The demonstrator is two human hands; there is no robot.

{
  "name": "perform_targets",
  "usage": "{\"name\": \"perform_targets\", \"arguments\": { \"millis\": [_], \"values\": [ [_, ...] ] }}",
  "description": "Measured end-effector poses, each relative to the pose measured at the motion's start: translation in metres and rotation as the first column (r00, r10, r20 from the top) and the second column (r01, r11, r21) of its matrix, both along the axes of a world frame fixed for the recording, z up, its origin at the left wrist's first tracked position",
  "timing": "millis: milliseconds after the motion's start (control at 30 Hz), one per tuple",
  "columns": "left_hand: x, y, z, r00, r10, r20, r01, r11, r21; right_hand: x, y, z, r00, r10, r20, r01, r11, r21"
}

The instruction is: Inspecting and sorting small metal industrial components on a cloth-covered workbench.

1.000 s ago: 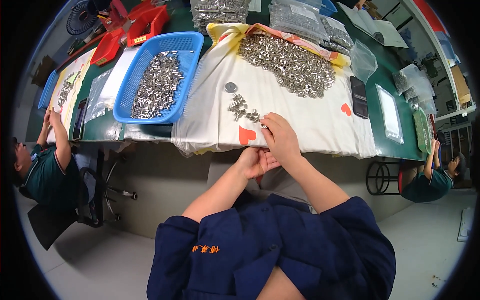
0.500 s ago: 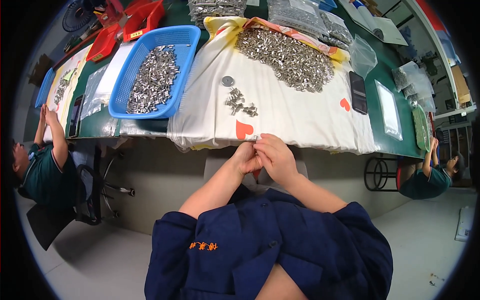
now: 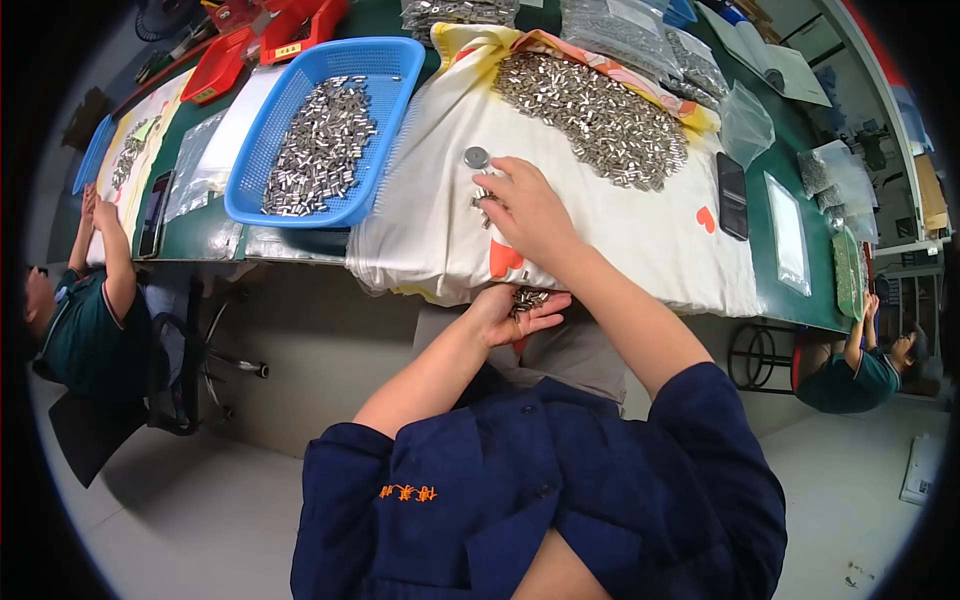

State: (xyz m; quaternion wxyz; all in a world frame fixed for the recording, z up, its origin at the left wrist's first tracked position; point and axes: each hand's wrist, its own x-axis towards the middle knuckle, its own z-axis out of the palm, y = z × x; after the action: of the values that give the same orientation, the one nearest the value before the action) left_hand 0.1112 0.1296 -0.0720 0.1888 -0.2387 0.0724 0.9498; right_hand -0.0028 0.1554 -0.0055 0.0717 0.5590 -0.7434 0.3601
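At the table's near edge my left hand (image 3: 492,320) lies palm up, cupping several small shiny metal cylinders (image 3: 527,298). My right hand (image 3: 537,215) reaches over the white cloth (image 3: 630,235), its fingers apart above a small cluster of loose metal pieces (image 3: 481,204), which it partly hides. Whether its fingertips pinch a piece is not visible. Just beyond them sits a round grey disc (image 3: 476,157). Farther back on the cloth spreads a large heap of similar metal cylinders (image 3: 600,120).
To the left, a blue basket (image 3: 243,185) holds many metal pieces, with red bins (image 3: 213,68) behind it. Bagged parts (image 3: 615,40) stand at the back. A phone (image 3: 732,195) and a flat clear packet (image 3: 787,235) lie right. Co-workers sit at both sides.
My hands were together at the table edge. The right hand has moved forward to the small cluster, while the left has opened out, showing the pieces in its palm. The view has shifted slightly.
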Motion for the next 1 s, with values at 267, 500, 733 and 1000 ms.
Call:
{"name": "perform_targets", "arguments": {
  "millis": [267,500,733,1000],
  "values": [
    [0.003,-0.001,-0.001,0.999,0.017,0.040,-0.013,0.996,-0.090,0.015,-0.019,-0.008,0.997,-0.064,-0.036,0.067,0.994,0.087],
    [0.001,-0.002,-0.005,0.999,0.022,-0.029,-0.020,0.999,0.039,0.013,-0.003,-0.008,0.997,-0.053,0.050,0.050,0.997,0.052],
    [0.001,-0.002,-0.005,0.999,0.037,0.007,-0.038,0.995,0.087,0.028,0.022,-0.008,0.994,-0.049,0.098,0.045,0.998,0.038],
    [0.005,0.001,-0.003,0.995,0.095,-0.021,-0.094,0.995,0.028,0.045,0.049,-0.006,0.996,-0.020,0.084,0.018,0.999,0.027]
  ]
}}
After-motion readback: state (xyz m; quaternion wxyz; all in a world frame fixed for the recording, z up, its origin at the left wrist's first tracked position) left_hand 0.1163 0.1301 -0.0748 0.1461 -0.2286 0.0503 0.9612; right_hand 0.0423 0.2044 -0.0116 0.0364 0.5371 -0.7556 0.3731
